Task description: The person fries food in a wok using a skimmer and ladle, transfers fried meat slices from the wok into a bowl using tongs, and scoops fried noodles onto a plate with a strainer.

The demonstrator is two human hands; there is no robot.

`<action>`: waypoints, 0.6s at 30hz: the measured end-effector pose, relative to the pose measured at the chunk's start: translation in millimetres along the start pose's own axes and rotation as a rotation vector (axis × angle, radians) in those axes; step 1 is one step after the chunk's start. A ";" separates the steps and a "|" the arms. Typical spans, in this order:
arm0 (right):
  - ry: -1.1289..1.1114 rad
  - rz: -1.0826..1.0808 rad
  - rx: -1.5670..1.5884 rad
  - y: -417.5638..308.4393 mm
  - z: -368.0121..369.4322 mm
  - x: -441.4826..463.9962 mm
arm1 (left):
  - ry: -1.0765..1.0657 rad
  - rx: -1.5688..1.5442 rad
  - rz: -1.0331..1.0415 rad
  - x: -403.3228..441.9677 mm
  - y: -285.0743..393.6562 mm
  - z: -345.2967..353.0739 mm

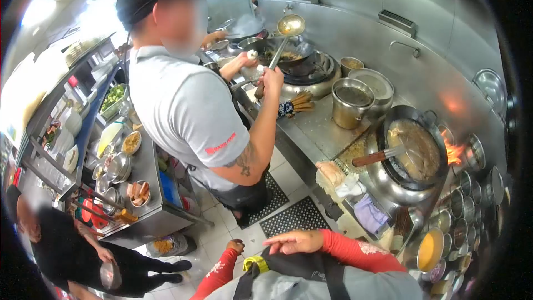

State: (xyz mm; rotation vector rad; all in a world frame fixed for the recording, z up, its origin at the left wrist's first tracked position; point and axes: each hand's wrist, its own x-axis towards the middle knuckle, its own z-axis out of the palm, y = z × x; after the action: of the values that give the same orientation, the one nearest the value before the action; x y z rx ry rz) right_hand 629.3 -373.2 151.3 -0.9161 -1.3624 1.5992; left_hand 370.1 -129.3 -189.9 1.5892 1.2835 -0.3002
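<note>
My right hand [294, 241] hovers in front of my apron, palm down with its fingers stretched out, and holds nothing. My left hand [236, 245] hangs over the floor beside it, its fingers curled in and nothing visible in them. Ahead and to the right, a black wok [412, 151] holds brown, bubbling liquid on the burner. A wooden-handled utensil [371, 158] rests across the wok's near-left rim, its metal end in the liquid. A purple cloth [371, 214] and a white cloth [350, 185] lie on the stove edge, the nearest counter items to my right hand.
Flames [454, 153] rise right of the wok, near several metal seasoning pots [432, 250]. A co-worker in grey [189, 100] holds a ladle [291, 25] at the left stove. Another person in black [66, 244] stands left by the prep counter [150, 216]. Black mats [294, 219] cover floor tiles.
</note>
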 end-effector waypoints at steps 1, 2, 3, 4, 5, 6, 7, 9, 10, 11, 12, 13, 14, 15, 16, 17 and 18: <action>-0.001 0.004 0.003 3.4 1.4 7.2 | -0.010 0.037 0.004 -0.4 -1.3 -7.7; -0.004 0.006 -0.012 4.2 -5.2 14.9 | -0.012 0.068 0.025 7.7 8.3 -15.7; 0.046 -0.010 -0.022 10.9 -4.1 19.4 | 0.064 0.291 0.138 5.6 6.8 -21.4; 0.095 -0.028 -0.077 15.0 -6.9 23.6 | -0.007 0.378 0.151 19.8 -0.6 -26.8; 0.143 -0.046 -0.130 19.3 -8.3 26.9 | -0.080 0.466 0.162 28.4 -12.8 -36.0; 0.191 -0.065 -0.173 23.8 -7.7 29.7 | -0.094 0.497 0.158 31.8 -21.9 -39.3; 0.278 -0.026 -0.033 26.8 -10.4 31.1 | -0.108 0.529 0.154 30.9 -27.0 -43.5; 0.553 0.017 0.092 53.2 -26.7 33.0 | -0.033 0.455 0.082 -2.0 -16.6 -56.8; 0.703 0.048 0.153 64.0 -36.3 31.3 | -0.010 0.409 0.024 -10.0 -14.7 -63.3; 0.854 0.075 0.076 85.0 -48.1 30.2 | -0.021 0.344 -0.071 0.5 -24.8 -65.6; 1.008 0.109 0.000 109.7 -57.4 26.1 | -0.037 0.279 -0.167 5.8 -34.5 -64.6; 1.077 0.136 -0.079 128.7 -63.4 17.6 | -0.251 0.992 0.439 52.3 -77.0 -78.0; 1.144 0.165 -0.161 151.8 -70.7 5.6 | -0.294 0.998 0.309 54.4 -75.1 -80.0; 1.158 0.207 -0.315 200.8 -82.7 -10.4 | -0.335 0.998 0.178 54.4 -73.3 -78.2; 1.165 0.247 -0.474 250.9 -94.1 -30.7 | -0.371 0.991 0.049 55.6 -69.4 -76.3; 1.086 0.351 -0.596 280.4 -98.4 -54.2 | -0.257 0.777 0.046 49.2 -64.9 -77.8; 1.000 0.454 -0.714 306.7 -97.0 -78.9 | -0.146 0.562 0.040 8.1 -30.7 -85.3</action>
State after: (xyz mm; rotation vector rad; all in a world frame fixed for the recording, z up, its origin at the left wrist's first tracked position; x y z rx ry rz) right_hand 708.9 -430.5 -165.0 -2.1923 -0.9759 0.6353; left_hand 315.0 -58.4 -174.6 2.0128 1.1056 -0.7900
